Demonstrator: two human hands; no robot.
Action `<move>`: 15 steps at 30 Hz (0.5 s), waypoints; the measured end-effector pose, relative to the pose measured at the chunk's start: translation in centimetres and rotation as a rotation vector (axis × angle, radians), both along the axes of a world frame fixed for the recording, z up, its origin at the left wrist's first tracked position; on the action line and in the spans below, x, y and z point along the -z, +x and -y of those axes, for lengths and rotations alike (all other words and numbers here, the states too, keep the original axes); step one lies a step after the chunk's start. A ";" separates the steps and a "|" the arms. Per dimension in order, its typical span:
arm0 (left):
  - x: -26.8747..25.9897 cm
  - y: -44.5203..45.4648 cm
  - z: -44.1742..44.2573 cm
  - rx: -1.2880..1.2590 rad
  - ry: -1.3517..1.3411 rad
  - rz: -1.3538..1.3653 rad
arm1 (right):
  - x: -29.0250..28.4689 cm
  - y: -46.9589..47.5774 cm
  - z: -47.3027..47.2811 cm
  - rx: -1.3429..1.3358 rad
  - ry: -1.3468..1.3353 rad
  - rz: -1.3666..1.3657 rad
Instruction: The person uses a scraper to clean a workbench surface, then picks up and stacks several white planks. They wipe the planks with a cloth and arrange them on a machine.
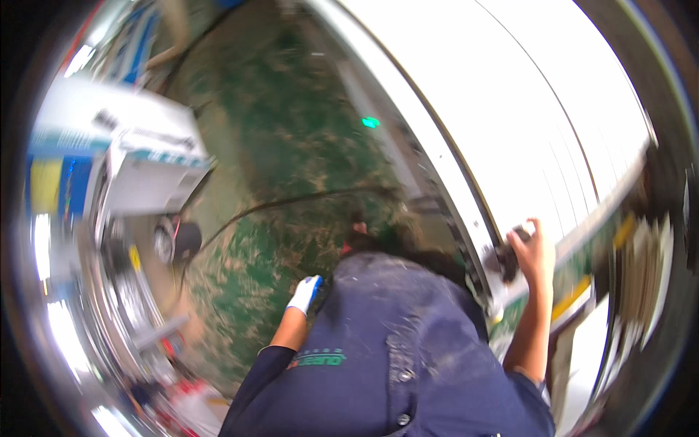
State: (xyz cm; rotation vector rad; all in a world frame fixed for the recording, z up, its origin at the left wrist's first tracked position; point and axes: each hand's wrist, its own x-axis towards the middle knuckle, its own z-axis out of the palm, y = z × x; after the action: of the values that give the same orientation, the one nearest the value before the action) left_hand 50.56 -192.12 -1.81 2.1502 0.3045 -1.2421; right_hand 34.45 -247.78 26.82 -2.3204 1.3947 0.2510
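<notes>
My left hand (307,295), in a white and blue work glove, hangs beside my dark blue work jacket (382,338) over the green floor. It touches nothing that I can see, and its fingers are too blurred to read. My bare right hand (532,246) is at the near corner of a long white work surface (491,98), with its fingers curved around a dark object (508,261) on the edge. What that object is cannot be told. A dark groove and thin lines run along the white surface.
A dark cable (284,202) crosses the worn green floor (262,246). To the left stand a white and teal machine cabinet (158,180) and a black cylindrical object (185,240). Stacked panels (639,273) stand at the right. A small green light spot lies beside the table.
</notes>
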 end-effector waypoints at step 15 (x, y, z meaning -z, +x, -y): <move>-20.4 31.0 33.0 0.495 -1.052 0.431 | -3.5 -3.9 -11.1 0.632 -0.239 0.236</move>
State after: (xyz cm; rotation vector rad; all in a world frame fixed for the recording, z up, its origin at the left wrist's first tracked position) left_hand 81.60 -225.16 18.58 1.4795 -0.9168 -0.8178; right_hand 30.53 -236.71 30.33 -1.8641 2.0129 -0.3810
